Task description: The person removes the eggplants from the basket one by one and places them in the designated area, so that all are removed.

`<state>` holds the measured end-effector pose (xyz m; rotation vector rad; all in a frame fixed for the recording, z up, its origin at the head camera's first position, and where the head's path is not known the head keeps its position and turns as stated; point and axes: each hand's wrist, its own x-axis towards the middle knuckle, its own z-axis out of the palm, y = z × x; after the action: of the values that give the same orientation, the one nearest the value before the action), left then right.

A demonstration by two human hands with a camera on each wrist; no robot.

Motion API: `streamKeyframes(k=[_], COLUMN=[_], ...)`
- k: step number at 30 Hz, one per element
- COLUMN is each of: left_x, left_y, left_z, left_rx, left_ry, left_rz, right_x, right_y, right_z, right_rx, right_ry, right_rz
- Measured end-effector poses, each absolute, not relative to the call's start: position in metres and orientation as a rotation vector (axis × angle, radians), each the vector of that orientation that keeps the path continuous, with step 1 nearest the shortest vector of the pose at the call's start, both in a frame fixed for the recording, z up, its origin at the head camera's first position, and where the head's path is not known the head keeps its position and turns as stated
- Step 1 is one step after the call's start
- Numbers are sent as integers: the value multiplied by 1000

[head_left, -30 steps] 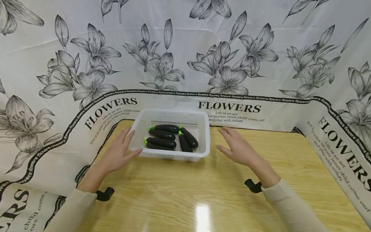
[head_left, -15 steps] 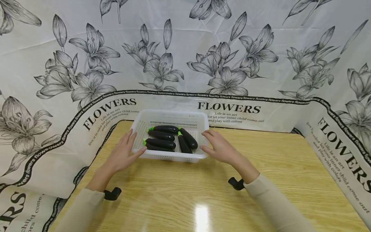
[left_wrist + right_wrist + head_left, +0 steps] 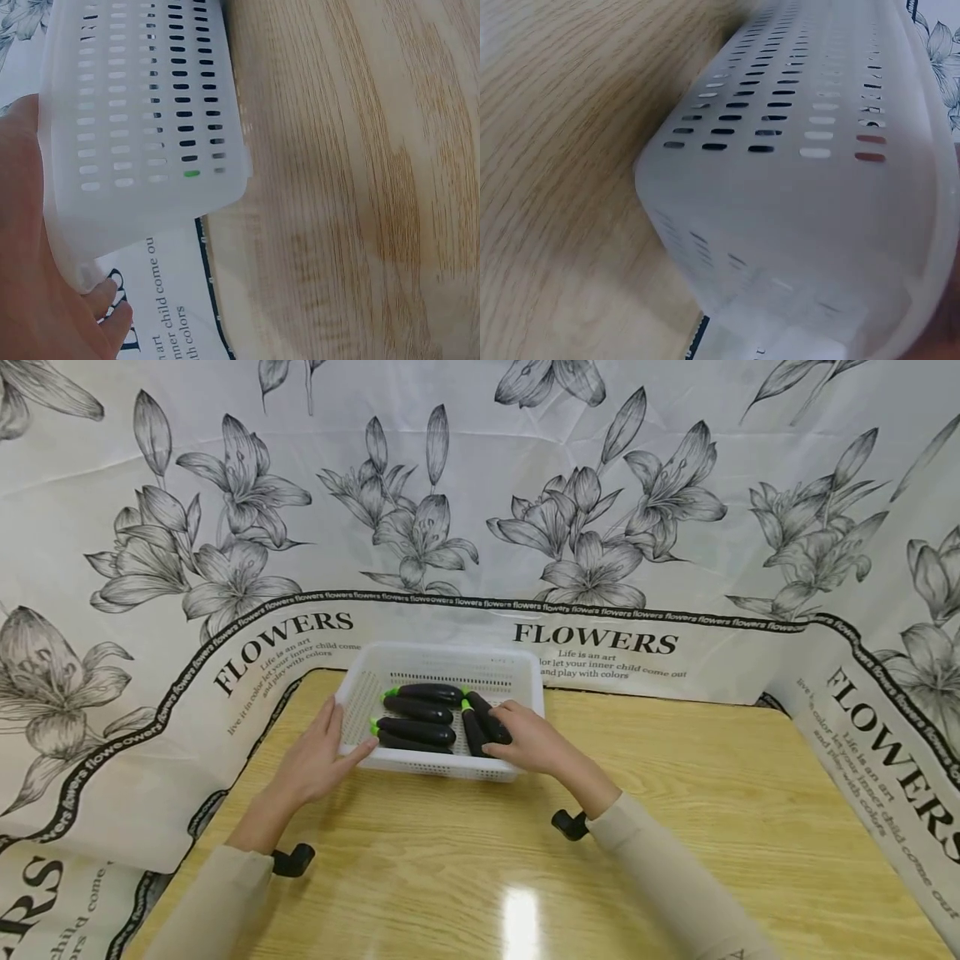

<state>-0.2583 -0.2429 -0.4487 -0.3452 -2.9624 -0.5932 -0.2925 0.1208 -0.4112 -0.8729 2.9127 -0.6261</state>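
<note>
A white perforated plastic basket sits on the wooden table, holding several dark eggplants with bright green stem ends. My left hand holds the basket's near left corner, thumb on the front rim and fingers along the left side. In the left wrist view that hand wraps the rim, its fingertips beyond the corner. My right hand reaches over the right rim, thumb and fingers spread across the lower end of the rightmost eggplant. The right wrist view shows mostly the basket's outer wall, with skin showing through its slots.
The wooden table extends to the front and right of the basket. White floral-printed cloth rises close behind the basket and along both sides. A black wrist mount juts out under the right forearm, another under the left.
My right hand has moved left from beside the basket, across its right rim and over the eggplants. My left hand has shifted slightly right and stays at the left corner.
</note>
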Motion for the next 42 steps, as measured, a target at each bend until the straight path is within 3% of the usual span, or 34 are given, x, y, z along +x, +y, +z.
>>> streamKeyframes(k=[19,42], left_x=[-269,-278], left_y=[-247,-256], left_z=[-448,-449], left_rx=[-339,-446], left_ry=[-2953,-2920], left_rz=[-610,-598], right_x=[-316,-327], right_y=[81,74], right_z=[-416,-435], right_rx=[-532,-515], right_ry=[2899,2826], right_rz=[-353,-421])
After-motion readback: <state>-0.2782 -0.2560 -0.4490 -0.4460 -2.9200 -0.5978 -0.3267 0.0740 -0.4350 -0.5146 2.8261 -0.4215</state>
